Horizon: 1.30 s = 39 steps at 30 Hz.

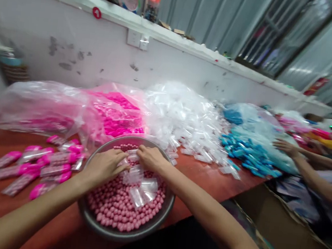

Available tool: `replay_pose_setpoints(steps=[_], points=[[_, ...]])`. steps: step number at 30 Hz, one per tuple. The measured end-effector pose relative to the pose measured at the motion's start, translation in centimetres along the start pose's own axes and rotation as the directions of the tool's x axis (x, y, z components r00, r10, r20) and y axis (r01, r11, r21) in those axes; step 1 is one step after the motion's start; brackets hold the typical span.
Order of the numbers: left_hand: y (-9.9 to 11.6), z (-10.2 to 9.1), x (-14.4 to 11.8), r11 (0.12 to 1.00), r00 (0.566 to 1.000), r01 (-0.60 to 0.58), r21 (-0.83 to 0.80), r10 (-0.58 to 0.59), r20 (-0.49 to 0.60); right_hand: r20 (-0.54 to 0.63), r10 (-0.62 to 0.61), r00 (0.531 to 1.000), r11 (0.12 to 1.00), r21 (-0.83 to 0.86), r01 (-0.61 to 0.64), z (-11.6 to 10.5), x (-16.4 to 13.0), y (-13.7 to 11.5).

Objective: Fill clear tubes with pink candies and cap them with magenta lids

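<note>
A grey metal bowl full of pink beads stands before me at the table's edge. Several clear flat plastic tubes lie on the beads. My left hand reaches over the bowl's left side, thumb and fingers around the end of a clear tube. From the other side my right hand is closed, its fingertips on a clear tube close to the left fingers. Blur hides the exact grip. Left of the bowl, pink-capped tubes filled with beads lie in a loose pile.
Behind the bowl are a bag of bright pink caps, a heap of empty clear tubes and blue caps. A co-worker's arm reaches in at right. A cardboard box stands below the red table.
</note>
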<state>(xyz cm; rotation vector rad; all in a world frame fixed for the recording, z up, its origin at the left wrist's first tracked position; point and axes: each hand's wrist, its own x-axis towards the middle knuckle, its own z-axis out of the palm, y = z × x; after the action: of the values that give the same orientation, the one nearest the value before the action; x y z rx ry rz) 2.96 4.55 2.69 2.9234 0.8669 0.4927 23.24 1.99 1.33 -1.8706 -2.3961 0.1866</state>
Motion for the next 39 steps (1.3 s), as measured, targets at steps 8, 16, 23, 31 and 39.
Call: replay_pose_setpoints(steps=[8,16,23,31,39], points=[[0.3,-0.2,-0.6,0.989,0.994,0.063,-0.132,-0.073,-0.078,0.069,-0.076,0.995,0.886,0.461,0.036,-1.6,-2.1,0.5],[2.6,0.1,0.0,0.99,0.992,-0.118,-0.081,0.115,-0.045,0.233,-0.049,0.971,0.398,0.897,-0.194,-2.5,-4.3,-1.9],[0.8,0.0,-1.5,0.977,0.997,-0.062,0.204,0.068,-0.022,0.262,0.013,0.965,0.446,0.862,-0.24,-3.6,-6.4,1.0],[1.2,-0.4,-0.8,0.981,0.985,-0.054,0.186,0.083,-0.151,0.238,-0.026,0.971,0.392,0.896,-0.209,-3.4,-5.7,-1.0],[3.8,0.4,-0.6,0.959,0.956,-0.264,0.105,0.274,-0.105,0.34,-0.044,0.939,0.379,0.876,-0.299,-3.3,-5.9,-2.3]])
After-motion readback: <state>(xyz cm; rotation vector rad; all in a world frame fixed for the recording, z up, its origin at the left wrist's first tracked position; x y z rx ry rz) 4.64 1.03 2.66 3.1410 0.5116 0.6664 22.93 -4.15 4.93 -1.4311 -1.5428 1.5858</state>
